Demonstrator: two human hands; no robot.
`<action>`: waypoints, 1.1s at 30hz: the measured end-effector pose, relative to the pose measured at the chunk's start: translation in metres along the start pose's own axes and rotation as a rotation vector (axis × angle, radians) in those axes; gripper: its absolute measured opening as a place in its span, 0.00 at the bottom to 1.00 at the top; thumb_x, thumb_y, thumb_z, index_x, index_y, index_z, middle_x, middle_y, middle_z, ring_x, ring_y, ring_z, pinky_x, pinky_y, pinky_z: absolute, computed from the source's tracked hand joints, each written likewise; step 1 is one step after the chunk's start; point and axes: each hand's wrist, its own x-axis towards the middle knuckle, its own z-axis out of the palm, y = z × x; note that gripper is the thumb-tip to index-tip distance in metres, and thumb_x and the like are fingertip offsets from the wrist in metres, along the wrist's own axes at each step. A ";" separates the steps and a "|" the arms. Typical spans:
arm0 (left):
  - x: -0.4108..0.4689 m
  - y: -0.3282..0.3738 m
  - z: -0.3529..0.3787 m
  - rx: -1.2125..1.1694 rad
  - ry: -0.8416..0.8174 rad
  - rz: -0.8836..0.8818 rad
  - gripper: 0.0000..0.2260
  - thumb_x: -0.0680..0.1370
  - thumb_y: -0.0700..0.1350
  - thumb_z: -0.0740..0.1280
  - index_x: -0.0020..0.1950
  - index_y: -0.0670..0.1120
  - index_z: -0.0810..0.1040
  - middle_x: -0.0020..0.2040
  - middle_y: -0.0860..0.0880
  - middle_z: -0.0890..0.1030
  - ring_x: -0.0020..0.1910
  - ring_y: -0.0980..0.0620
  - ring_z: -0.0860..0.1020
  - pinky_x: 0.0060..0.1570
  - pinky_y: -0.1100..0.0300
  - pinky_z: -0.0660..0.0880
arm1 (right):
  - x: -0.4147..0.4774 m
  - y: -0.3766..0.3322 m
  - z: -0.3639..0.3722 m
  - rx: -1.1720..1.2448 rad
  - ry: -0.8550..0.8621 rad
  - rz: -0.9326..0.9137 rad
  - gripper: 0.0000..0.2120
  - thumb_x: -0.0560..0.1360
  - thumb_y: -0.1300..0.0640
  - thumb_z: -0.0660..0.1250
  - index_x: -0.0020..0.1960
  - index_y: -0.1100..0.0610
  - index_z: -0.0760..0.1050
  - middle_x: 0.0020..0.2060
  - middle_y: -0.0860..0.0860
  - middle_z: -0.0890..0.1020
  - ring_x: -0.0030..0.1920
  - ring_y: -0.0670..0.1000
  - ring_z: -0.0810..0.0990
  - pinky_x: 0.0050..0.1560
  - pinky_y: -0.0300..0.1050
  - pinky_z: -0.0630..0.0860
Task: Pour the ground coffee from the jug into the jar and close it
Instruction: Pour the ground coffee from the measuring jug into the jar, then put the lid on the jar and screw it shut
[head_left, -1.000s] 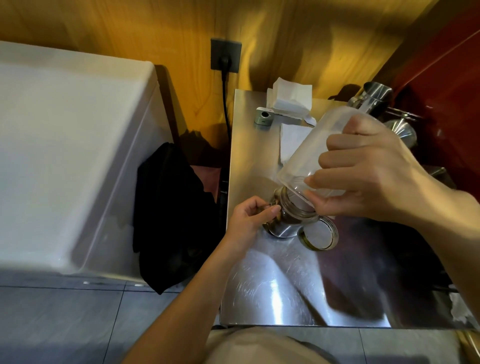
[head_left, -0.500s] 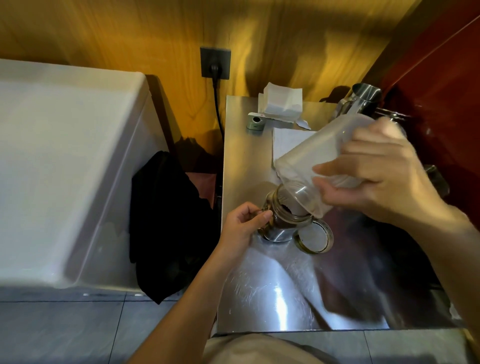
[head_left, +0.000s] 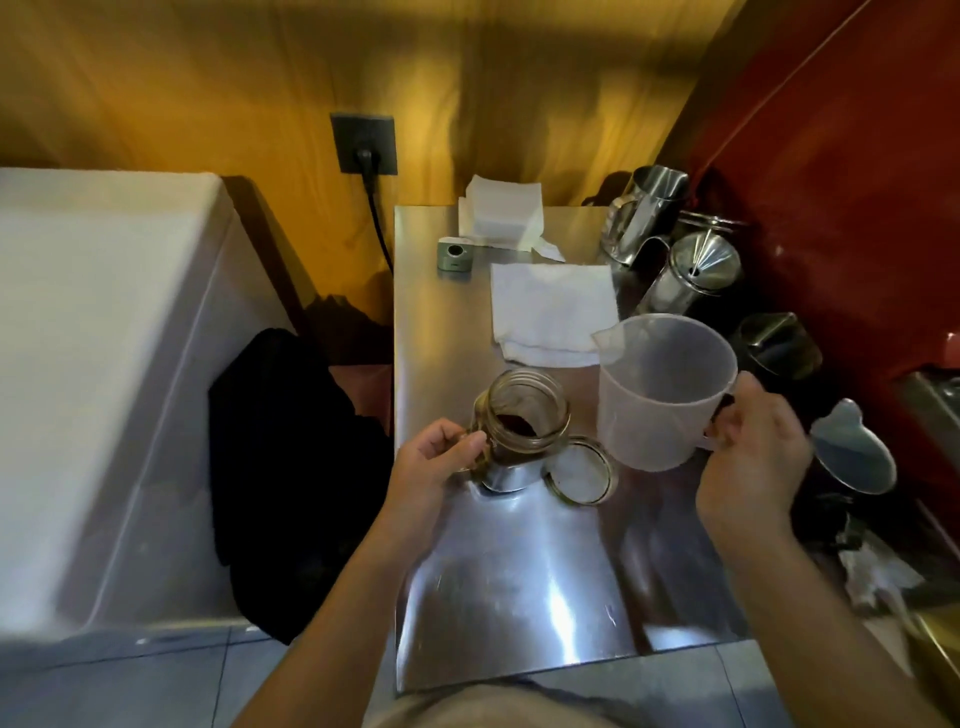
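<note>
A: In the head view, what has your left hand (head_left: 434, 462) got?

B: Your fingers are curled around the handle of the glass jar (head_left: 522, 415), which stands open on the steel counter (head_left: 519, 597) with dark ground coffee (head_left: 517, 425) inside.

A: And your right hand (head_left: 753, 457)?

B: Clamped on the handle of the translucent plastic jug (head_left: 662, 389), upright just right of the jar. The lid (head_left: 582, 470) lies flat on the counter against the jar's base.
</note>
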 end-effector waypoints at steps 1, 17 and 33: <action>0.000 0.001 0.001 -0.009 0.003 0.000 0.07 0.68 0.44 0.71 0.34 0.46 0.74 0.30 0.49 0.77 0.32 0.54 0.74 0.38 0.55 0.68 | 0.000 0.009 -0.004 0.038 0.043 0.021 0.18 0.75 0.58 0.63 0.27 0.48 0.69 0.18 0.40 0.74 0.24 0.37 0.71 0.25 0.30 0.69; -0.006 0.007 0.006 0.011 0.049 -0.026 0.07 0.68 0.45 0.72 0.34 0.45 0.75 0.35 0.43 0.76 0.34 0.50 0.74 0.39 0.54 0.69 | 0.008 0.053 -0.039 -0.162 0.194 0.170 0.08 0.72 0.51 0.60 0.34 0.47 0.73 0.32 0.46 0.76 0.28 0.35 0.76 0.34 0.36 0.72; -0.007 0.007 0.009 0.017 0.047 -0.018 0.05 0.69 0.42 0.69 0.37 0.42 0.74 0.38 0.41 0.73 0.39 0.45 0.72 0.41 0.53 0.68 | -0.027 -0.012 -0.039 -0.658 -0.476 -0.633 0.09 0.74 0.56 0.60 0.50 0.60 0.73 0.46 0.53 0.76 0.47 0.49 0.74 0.49 0.37 0.72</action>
